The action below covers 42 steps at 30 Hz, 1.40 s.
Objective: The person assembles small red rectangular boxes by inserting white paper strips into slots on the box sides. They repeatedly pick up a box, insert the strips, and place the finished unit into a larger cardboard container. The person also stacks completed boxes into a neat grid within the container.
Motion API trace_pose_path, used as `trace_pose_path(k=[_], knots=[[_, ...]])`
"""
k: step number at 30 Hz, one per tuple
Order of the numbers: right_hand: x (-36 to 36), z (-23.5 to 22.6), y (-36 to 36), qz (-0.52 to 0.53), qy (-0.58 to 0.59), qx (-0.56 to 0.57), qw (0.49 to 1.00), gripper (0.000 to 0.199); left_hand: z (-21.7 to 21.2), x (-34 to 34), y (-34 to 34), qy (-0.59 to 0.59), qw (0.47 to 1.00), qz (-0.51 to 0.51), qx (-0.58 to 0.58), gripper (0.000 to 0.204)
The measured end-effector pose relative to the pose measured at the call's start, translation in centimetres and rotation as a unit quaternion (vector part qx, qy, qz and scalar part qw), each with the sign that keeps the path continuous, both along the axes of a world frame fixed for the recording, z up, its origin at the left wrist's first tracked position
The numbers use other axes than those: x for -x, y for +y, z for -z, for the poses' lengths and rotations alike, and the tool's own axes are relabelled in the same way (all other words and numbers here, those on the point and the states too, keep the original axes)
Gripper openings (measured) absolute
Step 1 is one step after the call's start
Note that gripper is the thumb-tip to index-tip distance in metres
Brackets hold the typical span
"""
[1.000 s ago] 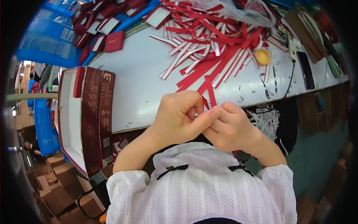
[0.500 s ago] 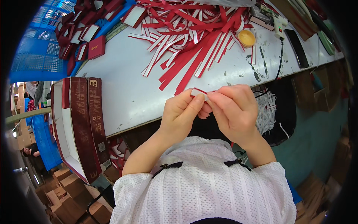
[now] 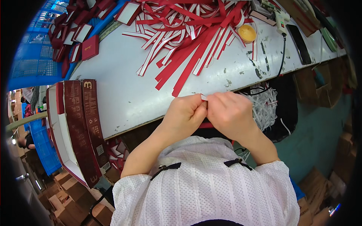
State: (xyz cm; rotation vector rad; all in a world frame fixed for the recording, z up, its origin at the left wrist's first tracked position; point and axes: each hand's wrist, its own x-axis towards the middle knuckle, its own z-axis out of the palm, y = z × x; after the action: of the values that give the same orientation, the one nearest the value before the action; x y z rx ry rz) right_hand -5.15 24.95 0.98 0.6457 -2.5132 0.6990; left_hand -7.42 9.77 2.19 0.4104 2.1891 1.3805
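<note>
A person's left hand (image 3: 184, 115) and right hand (image 3: 232, 113) meet at the near edge of a white worktable (image 3: 132, 98), both curled tight and pinching one short red-and-white strip (image 3: 204, 97), of which only a small end shows between them. The paired grip, close to the body, probably steadies so narrow a piece; the fingertips are hidden, and whether a red stretch below the hands belongs to it cannot be told. Beyond, a heap of red and white ribbons (image 3: 200, 39), too tangled to count, fans its loose ends toward the worker, likely for easy reach. One yellow round dish (image 3: 247, 33) sits beside the heap, near the right hand's side. Farther right lies one dark phone-like slab (image 3: 298, 44), perhaps set aside to leave the middle for the ribbons. At left, one maroon carton (image 3: 77, 128) rests on its side, its opening turned away from the heap. Above it, small red boxes (image 3: 90, 48), more than a dozen but overlapping too much for an exact count, crowd against one blue crate (image 3: 32, 64). White shreds (image 3: 264, 107), uncountable, fill one black bag below the table's edge.
</note>
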Motion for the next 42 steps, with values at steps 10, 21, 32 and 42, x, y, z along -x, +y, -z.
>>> trace_pose_path(k=[10, 21, 32, 42], knots=[[-5.3, 14.0, 20.2, 0.034, -0.185, 0.917, 0.352, 0.026, 5.1, -2.9, -8.3, -0.137, 0.806, -0.438, -0.375, 0.018], [-4.5, 14.0, 20.1, 0.502, -0.099, 0.340, 0.789, 0.043, -1.1, -1.2, -12.7, -0.036, 0.824, -0.391, -0.409, 0.023], [1.6, -3.1, 1.0, -0.027, -0.012, 0.165, 0.986, 0.021, -5.2, 5.6, -3.2, 0.019, 0.953, 0.149, -0.263, 0.020], [0.2, -4.7, 8.4, -0.124, -0.029, 0.636, 0.761, 0.040, 7.7, 26.2, -10.4, 0.568, 0.682, -0.210, 0.410, 0.025]])
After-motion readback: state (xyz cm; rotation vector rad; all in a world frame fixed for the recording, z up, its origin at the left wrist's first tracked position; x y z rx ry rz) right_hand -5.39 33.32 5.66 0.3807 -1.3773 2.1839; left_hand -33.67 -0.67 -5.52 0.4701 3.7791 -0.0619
